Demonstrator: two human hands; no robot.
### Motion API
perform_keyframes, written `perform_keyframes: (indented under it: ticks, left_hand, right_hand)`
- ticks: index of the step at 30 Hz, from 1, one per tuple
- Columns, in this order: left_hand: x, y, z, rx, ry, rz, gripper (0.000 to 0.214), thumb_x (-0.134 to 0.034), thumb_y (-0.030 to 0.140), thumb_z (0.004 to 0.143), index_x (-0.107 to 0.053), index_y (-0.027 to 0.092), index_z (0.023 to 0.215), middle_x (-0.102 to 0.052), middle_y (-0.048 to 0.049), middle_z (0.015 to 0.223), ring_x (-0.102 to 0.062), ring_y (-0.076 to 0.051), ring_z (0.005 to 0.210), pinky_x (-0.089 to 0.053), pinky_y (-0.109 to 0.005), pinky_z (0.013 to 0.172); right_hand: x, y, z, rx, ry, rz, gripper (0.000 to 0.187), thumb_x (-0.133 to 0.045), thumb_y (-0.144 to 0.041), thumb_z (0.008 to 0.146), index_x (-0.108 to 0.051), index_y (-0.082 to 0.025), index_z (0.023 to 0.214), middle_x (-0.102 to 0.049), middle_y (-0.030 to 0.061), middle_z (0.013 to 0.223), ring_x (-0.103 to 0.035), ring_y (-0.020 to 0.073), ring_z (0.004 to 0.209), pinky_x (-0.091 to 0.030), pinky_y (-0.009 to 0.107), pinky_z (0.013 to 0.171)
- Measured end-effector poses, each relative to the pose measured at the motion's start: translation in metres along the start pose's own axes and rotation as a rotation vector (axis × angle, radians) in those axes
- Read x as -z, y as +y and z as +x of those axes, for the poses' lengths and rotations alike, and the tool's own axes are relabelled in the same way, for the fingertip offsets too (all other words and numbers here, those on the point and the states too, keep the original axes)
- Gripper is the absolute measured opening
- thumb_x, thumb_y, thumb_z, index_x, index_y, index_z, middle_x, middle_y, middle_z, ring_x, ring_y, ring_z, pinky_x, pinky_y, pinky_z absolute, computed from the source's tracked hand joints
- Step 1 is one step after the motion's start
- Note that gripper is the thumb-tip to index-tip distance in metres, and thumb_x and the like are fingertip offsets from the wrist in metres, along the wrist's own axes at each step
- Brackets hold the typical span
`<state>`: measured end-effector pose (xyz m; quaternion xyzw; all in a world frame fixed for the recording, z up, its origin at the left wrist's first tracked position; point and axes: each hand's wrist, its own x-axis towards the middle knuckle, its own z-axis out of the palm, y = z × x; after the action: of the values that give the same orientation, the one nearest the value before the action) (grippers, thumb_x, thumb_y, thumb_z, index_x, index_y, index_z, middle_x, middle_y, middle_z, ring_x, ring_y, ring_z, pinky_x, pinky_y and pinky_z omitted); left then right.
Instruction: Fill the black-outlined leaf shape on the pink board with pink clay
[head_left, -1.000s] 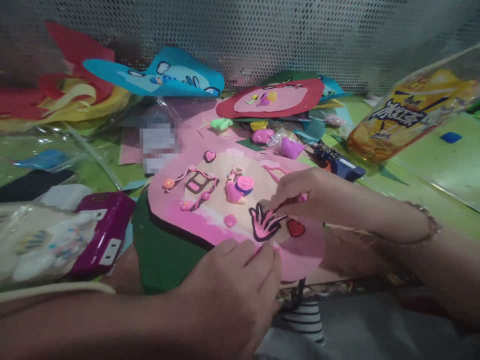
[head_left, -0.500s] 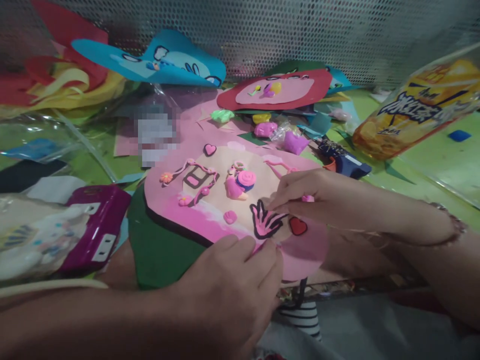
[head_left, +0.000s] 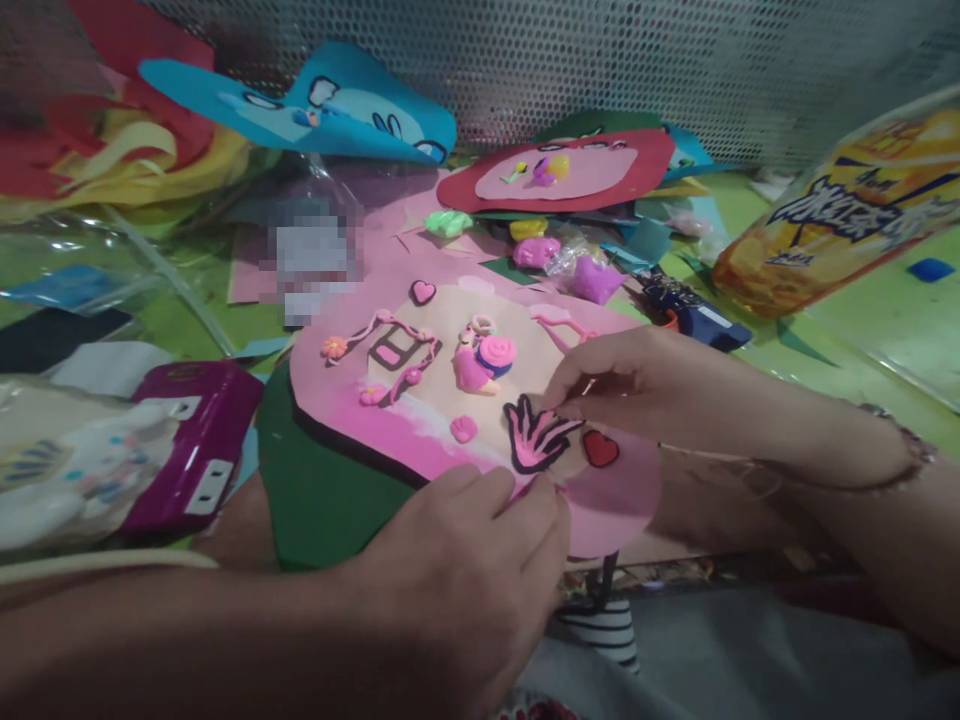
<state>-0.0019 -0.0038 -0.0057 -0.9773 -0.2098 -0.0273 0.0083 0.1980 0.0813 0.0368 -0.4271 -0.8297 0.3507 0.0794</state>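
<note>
A pink paper cutout (head_left: 360, 425) lies before me, with clay figures on it. Among them is a pink, coral-like clay shape edged in black (head_left: 534, 445). My right hand (head_left: 622, 385) has its thumb and forefinger pinched together at the upper right of this shape; whatever is between them is too small to make out. My left hand (head_left: 480, 570) rests with curled fingers at the shape's lower end, its fingertips hidden. A red clay heart (head_left: 601, 449) sits right of the coral. Farther left are a pink clay snail (head_left: 472, 370) with a swirled shell and a small pink shell (head_left: 464, 429).
Green paper (head_left: 322, 510) lies under the cutout. Left stands a purple-edged pouch (head_left: 195, 440). Behind are lumps of clay (head_left: 596, 278), a red paper cutout (head_left: 465, 190) and a curled blue one (head_left: 367, 110). A drink bottle (head_left: 840, 210) lies tilted at right, before a perforated metal panel (head_left: 525, 70).
The view has shifted slightly. Both hands stay at the coral-like shape, with no clear change in their grip.
</note>
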Motion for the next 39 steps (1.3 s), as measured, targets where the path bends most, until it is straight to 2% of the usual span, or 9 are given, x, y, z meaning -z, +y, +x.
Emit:
perform_keyframes:
  ticks: [6, 12, 18, 24, 34, 39]
  left_hand:
    - [0.001, -0.001, 0.001, 0.005, 0.003, -0.023, 0.032, -0.049, 0.026, 0.090, -0.060, 0.010, 0.115, -0.057, -0.0155, 0.125, -0.056, -0.028, 0.090, -0.046, -0.042, 0.067]
    - [-0.003, 0.001, 0.000, 0.030, -0.014, -0.045, 0.035, -0.047, 0.026, 0.091, -0.057, 0.009, 0.120, -0.055, -0.0159, 0.127, -0.056, -0.029, 0.095, -0.047, -0.044, 0.070]
    - [-0.004, 0.001, -0.001, 0.028, -0.022, -0.054, 0.035, -0.045, 0.026, 0.092, -0.055, 0.008, 0.121, -0.053, -0.0171, 0.129, -0.056, -0.030, 0.096, -0.048, -0.045, 0.068]
    - [-0.003, 0.002, -0.001, 0.013, -0.032, -0.054, 0.033, -0.047, 0.027, 0.092, -0.058, 0.010, 0.118, -0.052, -0.0166, 0.130, -0.055, -0.031, 0.098, -0.048, -0.047, 0.071]
    - [-0.002, 0.001, -0.001, 0.006, -0.047, -0.062, 0.038, -0.051, 0.027, 0.089, -0.056, 0.007, 0.121, -0.050, -0.0184, 0.132, -0.054, -0.033, 0.101, -0.048, -0.048, 0.072]
    - [-0.001, 0.001, 0.000, 0.007, -0.062, -0.067, 0.035, -0.050, 0.026, 0.089, -0.057, 0.009, 0.119, -0.050, -0.0183, 0.132, -0.055, -0.033, 0.100, -0.048, -0.048, 0.071]
  right_hand:
    - [-0.001, 0.002, -0.002, 0.006, 0.040, 0.020, 0.016, -0.058, -0.010, 0.077, -0.068, -0.020, 0.082, -0.070, -0.0028, 0.077, -0.063, 0.0092, 0.065, -0.049, 0.019, 0.058]
    - [-0.007, 0.005, -0.001, 0.104, 0.045, 0.024, 0.013, -0.058, -0.010, 0.076, -0.067, -0.018, 0.080, -0.069, -0.0013, 0.080, -0.063, 0.0101, 0.071, -0.049, 0.020, 0.062]
    - [-0.015, 0.007, 0.002, 0.148, 0.032, -0.015, 0.014, -0.059, -0.012, 0.076, -0.068, -0.022, 0.076, -0.069, -0.0021, 0.077, -0.060, 0.0094, 0.065, -0.046, 0.020, 0.057]
    - [-0.016, 0.007, 0.002, 0.082, 0.046, 0.033, 0.011, -0.060, -0.013, 0.075, -0.068, -0.021, 0.075, -0.069, -0.0022, 0.076, -0.057, 0.0085, 0.062, -0.044, 0.018, 0.055]
    - [-0.014, 0.007, 0.004, 0.134, 0.003, -0.035, 0.013, -0.058, -0.013, 0.077, -0.069, -0.021, 0.077, -0.069, -0.0017, 0.078, -0.058, 0.0094, 0.064, -0.043, 0.019, 0.056]
    - [-0.013, 0.001, 0.003, 0.086, -0.017, -0.055, 0.015, -0.057, -0.011, 0.078, -0.069, -0.021, 0.078, -0.070, -0.0015, 0.080, -0.060, 0.0102, 0.069, -0.045, 0.020, 0.061]
